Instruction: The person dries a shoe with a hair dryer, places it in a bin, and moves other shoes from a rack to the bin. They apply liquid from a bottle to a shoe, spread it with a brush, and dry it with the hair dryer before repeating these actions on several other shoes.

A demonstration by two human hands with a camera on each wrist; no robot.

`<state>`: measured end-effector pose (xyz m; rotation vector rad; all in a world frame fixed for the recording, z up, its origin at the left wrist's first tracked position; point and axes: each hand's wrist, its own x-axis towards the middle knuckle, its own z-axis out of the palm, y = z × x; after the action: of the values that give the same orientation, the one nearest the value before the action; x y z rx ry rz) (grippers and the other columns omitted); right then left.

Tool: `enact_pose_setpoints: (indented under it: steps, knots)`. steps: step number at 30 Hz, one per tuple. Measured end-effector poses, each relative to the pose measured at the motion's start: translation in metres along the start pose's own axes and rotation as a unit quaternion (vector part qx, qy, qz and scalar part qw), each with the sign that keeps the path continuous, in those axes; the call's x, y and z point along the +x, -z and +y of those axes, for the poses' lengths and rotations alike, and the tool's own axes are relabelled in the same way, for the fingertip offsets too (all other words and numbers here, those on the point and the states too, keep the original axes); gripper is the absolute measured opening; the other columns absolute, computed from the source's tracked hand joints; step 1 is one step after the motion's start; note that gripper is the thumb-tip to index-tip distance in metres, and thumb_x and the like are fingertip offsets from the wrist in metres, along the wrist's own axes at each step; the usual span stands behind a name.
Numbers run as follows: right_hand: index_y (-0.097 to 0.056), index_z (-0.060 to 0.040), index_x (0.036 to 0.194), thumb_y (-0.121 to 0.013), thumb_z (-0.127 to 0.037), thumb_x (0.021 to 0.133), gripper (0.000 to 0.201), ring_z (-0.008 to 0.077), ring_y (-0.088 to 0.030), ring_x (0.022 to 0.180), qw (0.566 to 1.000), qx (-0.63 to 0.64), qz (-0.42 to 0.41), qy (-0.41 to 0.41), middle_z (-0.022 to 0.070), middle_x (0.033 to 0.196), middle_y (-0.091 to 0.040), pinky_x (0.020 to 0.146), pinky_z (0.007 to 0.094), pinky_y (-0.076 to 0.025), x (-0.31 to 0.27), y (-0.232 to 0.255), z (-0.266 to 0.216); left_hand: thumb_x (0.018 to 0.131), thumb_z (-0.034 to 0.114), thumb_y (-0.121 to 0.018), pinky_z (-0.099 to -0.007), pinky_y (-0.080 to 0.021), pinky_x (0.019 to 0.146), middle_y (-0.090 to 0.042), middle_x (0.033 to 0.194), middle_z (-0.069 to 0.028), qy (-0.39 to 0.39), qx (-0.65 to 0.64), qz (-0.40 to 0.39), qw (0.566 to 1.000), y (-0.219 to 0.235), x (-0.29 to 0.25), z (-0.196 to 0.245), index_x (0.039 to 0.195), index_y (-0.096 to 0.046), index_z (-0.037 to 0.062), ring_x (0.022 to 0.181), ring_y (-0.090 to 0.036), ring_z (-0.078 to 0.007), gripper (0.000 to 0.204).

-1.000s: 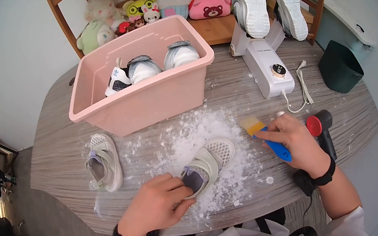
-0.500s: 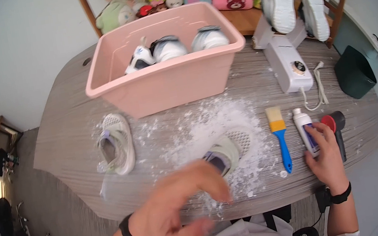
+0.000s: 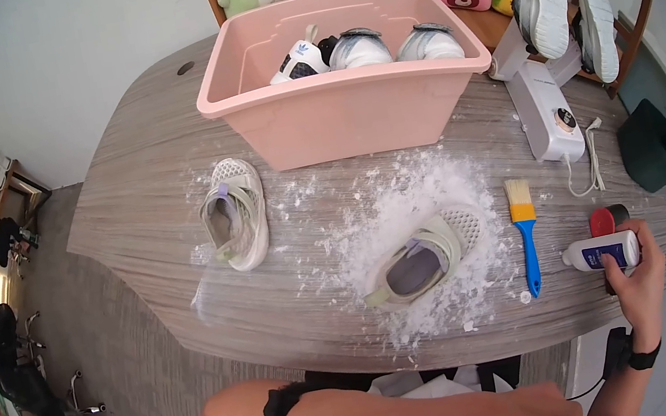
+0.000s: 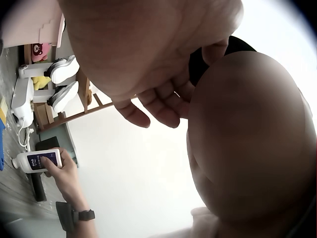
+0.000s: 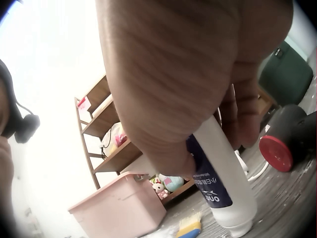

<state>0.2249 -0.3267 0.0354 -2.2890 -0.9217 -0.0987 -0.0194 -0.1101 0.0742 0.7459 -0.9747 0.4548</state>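
Observation:
My right hand (image 3: 643, 279) grips a white bottle (image 3: 581, 256) with a dark blue label, lying sideways across the head view. In the right wrist view the bottle's cap (image 5: 240, 229) points down, close over the tabletop. My left hand (image 4: 148, 49) is raised near my head, its fingers (image 4: 131, 114) loosely bent, with nothing seen in them; the head view has it large and blurred at the bottom edge. A pale green and white shoe (image 3: 445, 246) sits in scattered white powder (image 3: 389, 199). Left of the bottle lies a blue-handled brush (image 3: 527, 241).
The other pale shoe (image 3: 257, 229) stands to the left. Behind is a pink bin (image 3: 344, 118) with several shoes in it. A white shoe dryer (image 3: 546, 115) carries two shoes at the back right. A red-and-black device (image 3: 604, 221) and a dark green bin (image 3: 650, 146) are at the right.
The brush was laid on the table and my right hand took hold of the bottle and tipped it sideways. My left hand let go of the shoe and rose toward my head.

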Motion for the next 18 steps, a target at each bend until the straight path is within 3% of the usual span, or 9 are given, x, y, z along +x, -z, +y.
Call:
enact_pose_setpoints:
  steps: [3, 6, 9, 11, 12, 14, 15, 17, 18]
  knots:
    - [-0.06, -0.0003, 0.11, -0.074, 0.006, 0.076, 0.038, 0.0202, -0.062, 0.086, 1.0, 0.004, -0.004, 0.007, 0.0113, 0.094, -0.064, 0.085, 0.0311, -0.05, 0.004, -0.004, -0.009, 0.103, 0.052, -0.046, -0.0429, -0.045, 0.075, -0.06, 0.086, -0.0099, 0.012, -0.013, 0.012, 1.0, -0.011, -0.003, 0.002, 0.092, -0.065, 0.0013, 0.076, -0.059, -0.0303, 0.055]
    - [-0.062, -0.0005, 0.108, -0.077, 0.0, 0.077, 0.034, 0.019, -0.063, 0.085, 1.0, 0.007, -0.015, 0.014, 0.0106, 0.091, -0.064, 0.083, 0.0308, -0.051, 0.015, -0.013, 0.002, 0.103, 0.051, -0.043, -0.0426, -0.045, 0.077, -0.061, 0.087, -0.0095, -0.012, 0.002, 0.129, 0.992, -0.028, -0.009, 0.001, 0.092, -0.066, 0.0004, 0.077, -0.06, -0.0295, 0.057]
    - [-0.065, -0.0003, 0.104, -0.079, -0.01, 0.082, 0.027, 0.015, -0.063, 0.079, 0.997, 0.035, -0.051, -0.035, 0.0093, 0.088, -0.067, 0.074, 0.0308, -0.052, 0.02, -0.021, -0.001, 0.094, 0.038, -0.063, -0.0437, -0.049, 0.078, -0.068, 0.095, -0.0098, 0.122, 0.156, 0.03, 0.98, 0.009, -0.017, 0.028, 0.105, -0.069, 0.0031, 0.082, -0.062, -0.0322, 0.037]
    - [-0.066, 0.0016, 0.108, -0.079, -0.014, 0.087, 0.029, 0.0131, -0.064, 0.079, 0.994, 0.029, -0.08, -0.067, 0.0086, 0.092, -0.071, 0.069, 0.0306, -0.052, 0.02, -0.021, 0.004, 0.087, 0.029, -0.072, -0.0437, -0.05, 0.081, -0.071, 0.107, -0.0083, 0.221, 0.432, 0.015, 0.874, 0.024, -0.034, 0.051, 0.112, -0.071, 0.0086, 0.09, -0.064, -0.0335, 0.032]
    - [-0.066, 0.0016, 0.108, -0.079, -0.014, 0.087, 0.029, 0.0131, -0.064, 0.079, 0.994, 0.028, -0.077, -0.071, 0.0086, 0.092, -0.071, 0.069, 0.0306, -0.052, 0.018, -0.022, 0.011, 0.085, 0.021, -0.076, -0.0423, -0.05, 0.081, -0.07, 0.11, -0.0067, 0.235, 0.602, -0.003, 0.763, 0.031, -0.039, 0.057, 0.112, -0.072, 0.0103, 0.092, -0.065, -0.031, 0.029]
    - [-0.066, 0.0024, 0.116, -0.079, -0.018, 0.09, 0.035, 0.0139, -0.066, 0.083, 0.992, 0.112, -0.005, -0.052, 0.008, 0.099, -0.073, 0.069, 0.0312, -0.054, 0.011, -0.024, 0.027, 0.079, 0.008, -0.08, -0.0398, -0.052, 0.079, -0.068, 0.119, -0.006, 0.31, 0.758, -0.036, 0.573, 0.043, -0.046, 0.065, 0.108, -0.074, 0.0096, 0.092, -0.067, -0.0265, 0.029]
    - [-0.066, 0.0024, 0.116, -0.079, -0.018, 0.09, 0.035, 0.0139, -0.066, 0.083, 0.992, 0.111, -0.004, -0.054, 0.008, 0.099, -0.073, 0.069, 0.0312, -0.054, 0.007, -0.024, 0.024, 0.079, 0.008, -0.08, -0.0398, -0.052, 0.079, -0.068, 0.119, -0.006, 0.309, 0.757, -0.037, 0.574, 0.05, -0.053, 0.066, 0.108, -0.074, 0.0096, 0.092, -0.067, -0.0265, 0.029]
    - [-0.066, 0.0021, 0.123, -0.077, -0.019, 0.093, 0.039, 0.0151, -0.067, 0.088, 0.954, 0.276, -0.001, -0.114, 0.007, 0.103, -0.072, 0.075, 0.0313, -0.055, -0.002, -0.028, 0.009, 0.077, 0.011, -0.082, -0.0408, -0.054, 0.077, -0.067, 0.116, -0.0067, 0.386, 0.758, -0.03, 0.525, 0.063, -0.065, 0.064, 0.102, -0.074, 0.0072, 0.09, -0.068, -0.0277, 0.026]
    - [-0.066, 0.0006, 0.123, -0.075, -0.018, 0.094, 0.035, 0.0148, -0.066, 0.09, 0.948, 0.312, 0.008, -0.058, 0.0082, 0.108, -0.072, 0.08, 0.0305, -0.055, -0.006, -0.042, 0.014, 0.077, 0.011, -0.082, -0.0408, -0.054, 0.077, -0.067, 0.116, -0.0067, 0.385, 0.757, -0.033, 0.527, 0.068, -0.066, 0.062, 0.102, -0.074, 0.0072, 0.09, -0.068, -0.0277, 0.026]
